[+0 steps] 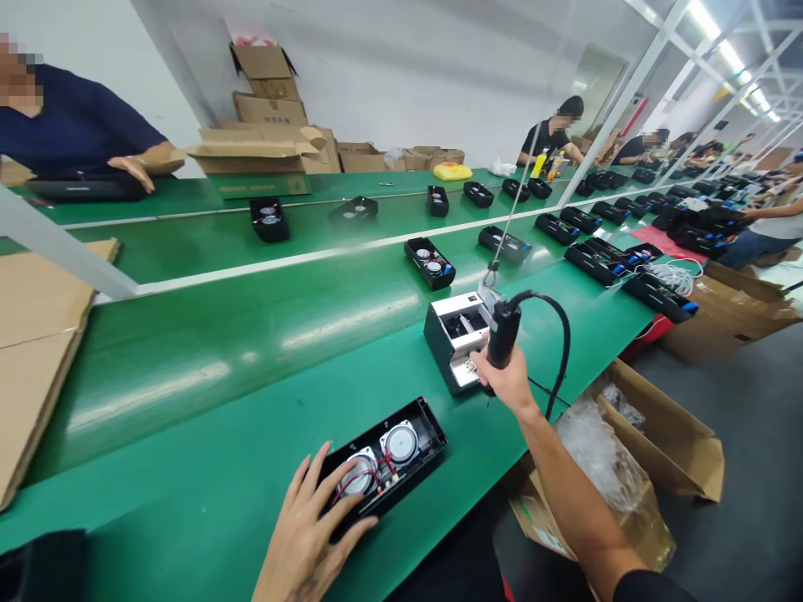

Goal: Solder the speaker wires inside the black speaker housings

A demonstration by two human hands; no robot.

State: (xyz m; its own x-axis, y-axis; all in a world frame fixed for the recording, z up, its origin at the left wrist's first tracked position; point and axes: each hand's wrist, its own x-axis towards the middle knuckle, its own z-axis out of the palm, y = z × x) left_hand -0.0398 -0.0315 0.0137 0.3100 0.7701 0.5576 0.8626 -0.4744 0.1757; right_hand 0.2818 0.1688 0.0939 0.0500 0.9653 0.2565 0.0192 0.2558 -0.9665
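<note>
Green table (188,510) runs across the view. Open cardboard box (665,435) on the floor, right of the table. Black case (418,477) lies on the table's near side, open side up, set diagonally. Feeder box (442,349) stands beyond the case and to its right, apart from it. Left hand (307,527): fingers spread over the case's left end, some across the left speaker (359,473); fingertip pressure cannot be told. Right hand (511,381): fingers wrapped round the lower handle of the powered screwdriver (503,333), held upright at the feeder box's front; tip contact unclear. Right speaker (400,443) uncovered. Red wires run between the speakers.
</note>
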